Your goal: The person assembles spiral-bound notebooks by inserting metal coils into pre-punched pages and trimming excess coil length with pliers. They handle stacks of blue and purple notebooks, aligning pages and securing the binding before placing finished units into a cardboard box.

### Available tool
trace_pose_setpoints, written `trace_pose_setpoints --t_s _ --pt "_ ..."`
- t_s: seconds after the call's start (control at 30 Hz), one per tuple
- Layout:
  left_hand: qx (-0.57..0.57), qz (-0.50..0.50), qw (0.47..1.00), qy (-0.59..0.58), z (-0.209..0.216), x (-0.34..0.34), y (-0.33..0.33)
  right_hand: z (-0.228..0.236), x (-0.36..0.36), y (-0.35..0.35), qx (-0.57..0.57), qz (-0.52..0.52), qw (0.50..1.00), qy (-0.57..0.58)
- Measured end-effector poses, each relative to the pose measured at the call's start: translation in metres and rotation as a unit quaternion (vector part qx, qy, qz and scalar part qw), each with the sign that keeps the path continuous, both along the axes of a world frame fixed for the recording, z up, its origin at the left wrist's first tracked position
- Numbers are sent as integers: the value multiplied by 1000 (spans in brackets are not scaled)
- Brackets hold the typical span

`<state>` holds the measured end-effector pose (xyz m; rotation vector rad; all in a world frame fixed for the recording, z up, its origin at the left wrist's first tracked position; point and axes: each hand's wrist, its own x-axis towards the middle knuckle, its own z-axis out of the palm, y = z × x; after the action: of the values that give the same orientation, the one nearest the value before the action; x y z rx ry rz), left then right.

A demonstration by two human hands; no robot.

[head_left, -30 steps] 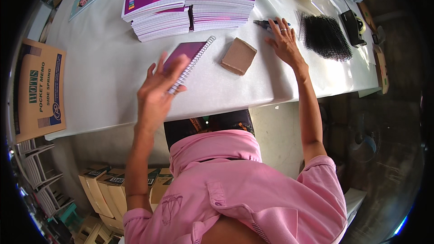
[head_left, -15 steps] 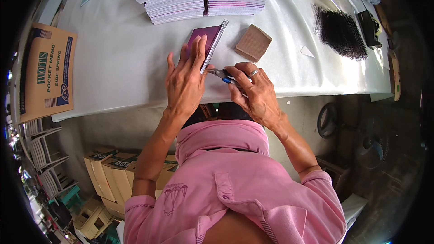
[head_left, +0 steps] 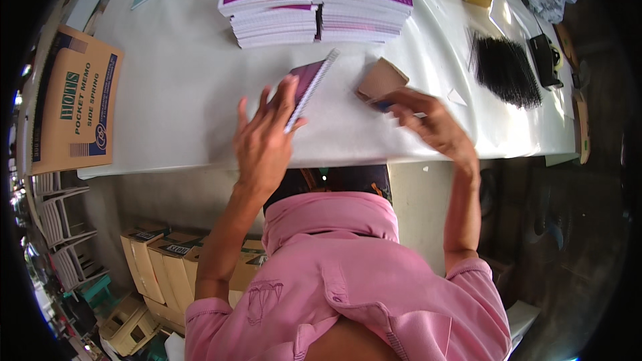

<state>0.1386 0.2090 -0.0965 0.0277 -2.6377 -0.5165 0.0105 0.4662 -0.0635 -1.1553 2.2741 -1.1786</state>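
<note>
1. Shirt (head_left: 328,247), pink, fills the near side, below the table (head_left: 174,93).
2. Left hand (head_left: 266,150) grasps the notebook (head_left: 306,82), fingers over its purple cover, thumb by the coil's lower end; the notebook lies slanted near the table's front edge.
3. Right hand (head_left: 435,124), blurred, is curled round a tool (head_left: 384,104) with a blue part; how firmly, I cannot tell. It is at the near edge of the brown block (head_left: 384,80), apart from the notebook.
4. The step looks like tool work on the coil. My judgement: the next move calls for a steady notebook and a sure hold on the tool, clear of the block.
5. Farther off stand two notebook stacks (head_left: 275,29); black coils (head_left: 506,70) lie to the right.
</note>
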Motion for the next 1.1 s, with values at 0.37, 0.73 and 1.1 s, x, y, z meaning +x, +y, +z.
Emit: trace_pose_setpoints --t_s 0.37,0.73,1.1 --pt "-123 165 960 -191 -27 50 -176 31 -42 -127 -108 -82 895 424" --pt "760 -145 623 -111 13 -19 -135 8 -56 -182 -112 -38 812 572" --pt "752 -137 643 -50 35 -54 -87 10 -74 -107 20 -180 829 530"
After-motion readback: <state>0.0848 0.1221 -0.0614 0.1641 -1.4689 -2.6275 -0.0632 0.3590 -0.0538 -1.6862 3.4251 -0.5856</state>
